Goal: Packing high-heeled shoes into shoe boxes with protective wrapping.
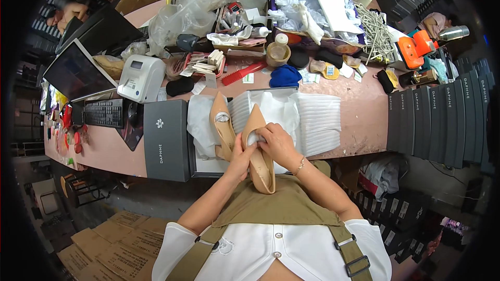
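A tan pointed-toe shoe (pixel 261 170) is tilted in front of me, its toe pointing away and its heel end near my apron. My left hand (pixel 240 158) is closed round its left side. Bent over the opening, my right hand (pixel 280 144) has its fingers closed at a wad of white paper (pixel 253 138) in the toe; the fingertips are partly hidden. The matching shoe (pixel 223 130) lies to the left, with pale stuffing in its toe, on white tissue paper (pixel 202 125) over an open box (pixel 211 166). Ribbed white wrapping (pixel 319 125) spreads to the right.
A dark grey box lid (pixel 165 145) lies left of the open box, near a keyboard (pixel 104 113) and label printer (pixel 140 79). Grey shoe boxes (pixel 435 117) stand in a row at right. Behind are a red comb (pixel 244 73), a glue jar (pixel 278 52) and plastic bags (pixel 182 23).
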Demonstrator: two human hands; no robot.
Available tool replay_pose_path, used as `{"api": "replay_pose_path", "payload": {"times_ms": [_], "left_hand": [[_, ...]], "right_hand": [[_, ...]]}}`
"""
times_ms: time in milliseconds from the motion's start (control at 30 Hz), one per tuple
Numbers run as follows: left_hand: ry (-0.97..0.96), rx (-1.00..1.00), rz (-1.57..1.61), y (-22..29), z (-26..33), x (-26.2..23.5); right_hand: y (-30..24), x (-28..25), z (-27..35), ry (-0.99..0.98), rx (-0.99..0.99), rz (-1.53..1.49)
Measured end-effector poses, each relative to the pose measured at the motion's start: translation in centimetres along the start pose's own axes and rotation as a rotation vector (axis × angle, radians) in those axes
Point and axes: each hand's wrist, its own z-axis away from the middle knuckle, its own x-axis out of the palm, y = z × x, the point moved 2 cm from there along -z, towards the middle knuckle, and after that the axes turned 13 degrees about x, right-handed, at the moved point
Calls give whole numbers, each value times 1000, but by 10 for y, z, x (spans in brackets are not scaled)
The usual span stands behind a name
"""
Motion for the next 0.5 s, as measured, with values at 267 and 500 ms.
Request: {"api": "replay_pose_path", "payload": {"times_ms": [267, 500], "left_hand": [[-43, -31, 28, -7, 3, -2], [-83, 49, 5, 0, 1, 4]], "right_hand": [[19, 1, 6, -188, 39, 40], [17, 1, -7, 33, 227, -327]]}}
